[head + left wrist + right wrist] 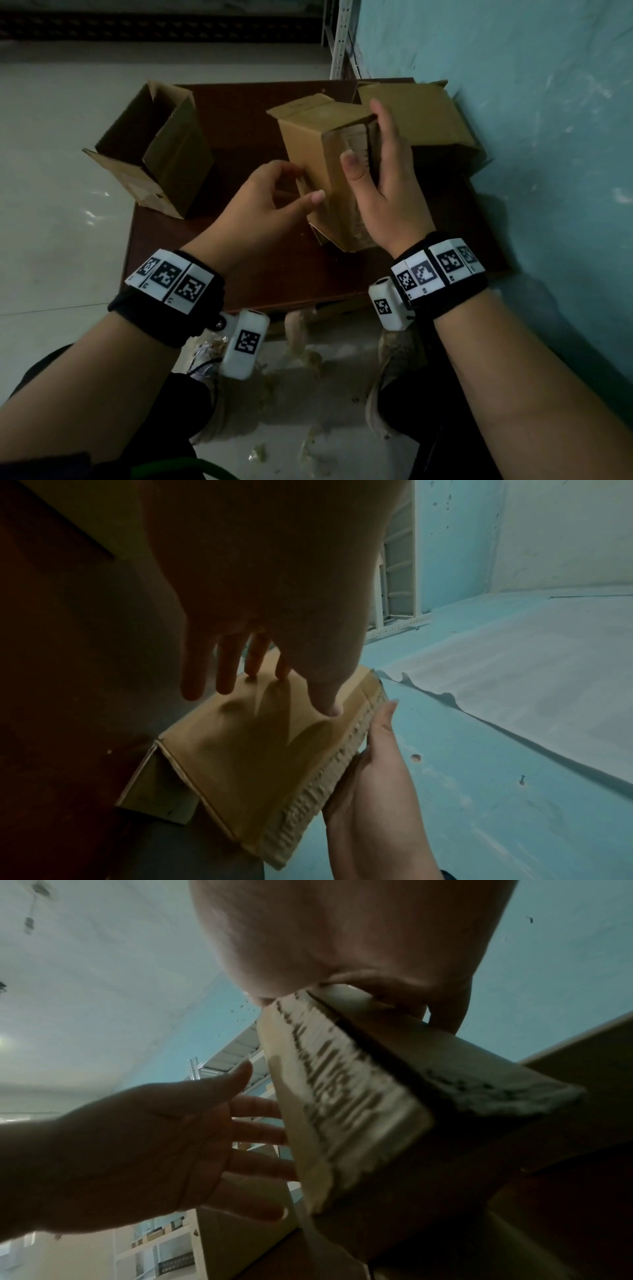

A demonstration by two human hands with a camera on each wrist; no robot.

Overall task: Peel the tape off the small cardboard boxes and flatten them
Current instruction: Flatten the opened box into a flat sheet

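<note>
A small brown cardboard box (315,161) is held tilted above the dark table. My right hand (366,137) grips its right side, thumb on the near face and fingers behind. A rough, wrinkled strip (359,144) runs along the seam under that hand. It also shows in the left wrist view as the strip (342,772) on the box (260,764). My left hand (305,185) is at the box's lower left. Its fingers (253,669) are fairly straight, tips touching the face. In the right wrist view the box (359,1123) fills the centre, and the left hand (257,1123) is spread beside it.
An open cardboard box (161,147) lies on the left of the red-brown table (274,274). A larger box (421,116) sits at the back right against the teal wall (513,102). Crumpled tape scraps (301,342) litter the floor by my shoes.
</note>
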